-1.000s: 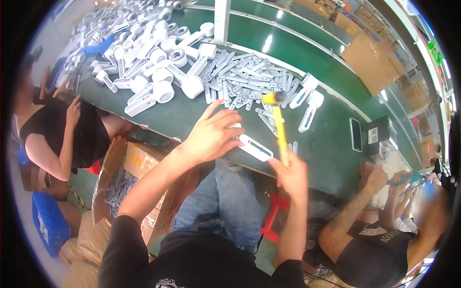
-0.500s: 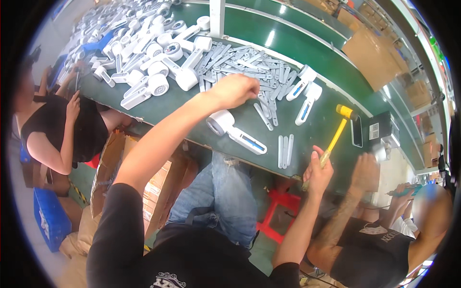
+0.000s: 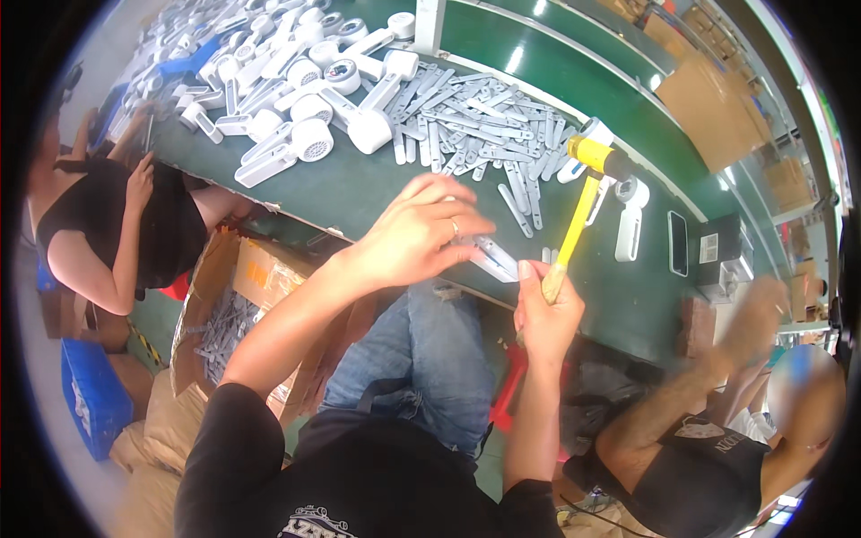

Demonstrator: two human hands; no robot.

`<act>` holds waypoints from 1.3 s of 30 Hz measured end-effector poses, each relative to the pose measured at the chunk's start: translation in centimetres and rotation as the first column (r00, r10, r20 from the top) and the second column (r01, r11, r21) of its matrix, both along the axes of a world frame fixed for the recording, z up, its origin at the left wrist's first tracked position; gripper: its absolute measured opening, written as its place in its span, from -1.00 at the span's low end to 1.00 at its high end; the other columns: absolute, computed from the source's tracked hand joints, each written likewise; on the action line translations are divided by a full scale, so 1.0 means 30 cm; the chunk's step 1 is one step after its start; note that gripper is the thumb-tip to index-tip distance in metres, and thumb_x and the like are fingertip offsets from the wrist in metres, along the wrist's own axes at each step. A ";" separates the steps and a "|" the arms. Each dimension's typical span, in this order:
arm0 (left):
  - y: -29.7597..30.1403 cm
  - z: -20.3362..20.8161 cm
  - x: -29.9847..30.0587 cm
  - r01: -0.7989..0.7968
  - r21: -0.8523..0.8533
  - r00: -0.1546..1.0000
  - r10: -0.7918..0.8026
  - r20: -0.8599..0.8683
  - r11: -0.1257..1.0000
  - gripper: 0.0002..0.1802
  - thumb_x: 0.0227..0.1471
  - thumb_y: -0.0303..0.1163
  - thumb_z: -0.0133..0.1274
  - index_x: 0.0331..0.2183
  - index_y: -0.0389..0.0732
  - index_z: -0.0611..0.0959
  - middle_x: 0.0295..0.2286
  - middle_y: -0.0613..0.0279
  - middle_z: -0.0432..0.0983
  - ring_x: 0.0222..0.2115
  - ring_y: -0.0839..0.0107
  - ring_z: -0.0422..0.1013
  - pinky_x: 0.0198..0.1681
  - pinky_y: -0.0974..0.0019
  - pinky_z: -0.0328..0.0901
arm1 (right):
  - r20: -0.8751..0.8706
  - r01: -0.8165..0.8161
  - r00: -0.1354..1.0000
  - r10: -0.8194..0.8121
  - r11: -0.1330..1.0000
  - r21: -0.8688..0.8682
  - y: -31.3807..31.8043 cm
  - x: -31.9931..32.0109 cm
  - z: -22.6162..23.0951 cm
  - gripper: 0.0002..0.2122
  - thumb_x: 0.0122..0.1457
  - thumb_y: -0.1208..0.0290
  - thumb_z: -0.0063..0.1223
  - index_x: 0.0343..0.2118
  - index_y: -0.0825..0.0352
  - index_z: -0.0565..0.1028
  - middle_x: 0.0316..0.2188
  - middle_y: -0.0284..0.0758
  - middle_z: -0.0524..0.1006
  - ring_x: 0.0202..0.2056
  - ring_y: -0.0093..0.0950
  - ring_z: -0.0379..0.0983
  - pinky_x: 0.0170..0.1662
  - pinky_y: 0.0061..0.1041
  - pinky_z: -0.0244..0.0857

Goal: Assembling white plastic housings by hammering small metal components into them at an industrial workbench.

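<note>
My left hand [image 3: 421, 233], with a ring on one finger, is closed around a white handheld fan [image 3: 495, 260] above the near table edge. Only the slotted handle end shows; the rest is behind my fingers. My right hand [image 3: 549, 314] grips a hammer [image 3: 574, 224] by its yellow handle, yellow and black head raised. Its thumb and fingertips are at the fan's handle end; I cannot tell whether they hold it. Loose grey strips [image 3: 547, 255] lie partly hidden behind that hand. Beyond is a heap of grey strips [image 3: 484, 121].
Many white fans [image 3: 314, 139] are piled at the far left. Another fan [image 3: 631, 220] lies right of the hammer, near a phone [image 3: 678, 242] and a dark box [image 3: 725, 251]. A person [image 3: 126, 224] sits left; a co-worker's arm [image 3: 682, 386] is right. An open carton [image 3: 211, 314] stands beside my legs.
My left hand has come back from the strip heap and taken up the fan from the near edge. My right hand has moved left towards it with the hammer. The co-worker's hand has moved right.
</note>
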State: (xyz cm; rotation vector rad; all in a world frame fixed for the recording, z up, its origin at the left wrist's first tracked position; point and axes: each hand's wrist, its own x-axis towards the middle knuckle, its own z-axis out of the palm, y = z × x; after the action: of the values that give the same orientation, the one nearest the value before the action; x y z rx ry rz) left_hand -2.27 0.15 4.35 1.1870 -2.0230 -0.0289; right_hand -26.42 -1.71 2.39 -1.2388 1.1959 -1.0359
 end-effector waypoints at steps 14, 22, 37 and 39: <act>-0.043 -0.154 0.063 0.113 -0.007 0.993 -0.113 -0.036 0.994 -0.65 -0.10 -0.35 0.46 -0.21 -0.07 0.72 -0.21 0.30 0.61 0.01 0.16 0.49 0.11 0.06 0.36 | -0.479 -0.215 0.868 0.128 0.968 -0.131 -0.084 0.015 -0.025 -0.78 0.28 0.33 0.37 -0.20 0.41 0.70 -0.56 -0.36 0.58 -0.48 -0.67 0.39 -0.37 -0.52 0.33; -0.050 -0.128 0.053 0.137 0.017 0.990 -0.136 -0.040 0.990 -0.75 -0.12 -0.36 0.45 -0.34 -0.10 0.73 -0.35 0.30 0.57 -0.05 0.20 0.50 0.10 0.11 0.34 | -0.462 -0.165 0.865 0.197 0.980 0.108 -0.094 0.025 0.021 -0.71 0.32 0.22 0.32 -0.11 0.38 0.69 -0.63 -0.36 0.53 -0.63 -0.62 0.38 -0.54 -0.51 0.23; -0.087 -0.161 0.038 0.230 -0.059 0.957 -0.215 0.194 0.971 -0.74 0.08 -0.28 0.27 -0.15 0.05 0.85 -0.26 0.33 0.73 -0.19 0.33 0.61 0.23 0.05 0.38 | -0.169 -0.099 0.977 0.128 0.981 0.170 0.160 -0.143 0.079 -0.47 0.59 0.15 -0.21 0.52 0.16 0.14 -0.61 -0.55 0.27 -0.70 -0.74 0.12 -0.66 -0.68 0.05; -0.088 -0.147 0.042 0.237 -0.061 0.959 -0.224 0.173 0.970 -0.75 0.08 -0.29 0.29 -0.16 0.05 0.86 -0.26 0.33 0.73 -0.19 0.33 0.62 0.23 0.06 0.39 | -0.299 -0.119 0.941 0.158 0.982 0.145 0.257 -0.205 0.141 -0.44 0.59 0.13 -0.23 0.54 0.19 0.11 -0.63 -0.56 0.27 -0.68 -0.75 0.13 -0.63 -0.70 0.05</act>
State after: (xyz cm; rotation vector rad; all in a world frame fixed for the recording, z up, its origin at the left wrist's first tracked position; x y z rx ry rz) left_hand -1.02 -2.48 -0.07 0.9232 -2.2784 0.0374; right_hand -32.58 5.99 6.62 -1.3990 1.3676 -0.6663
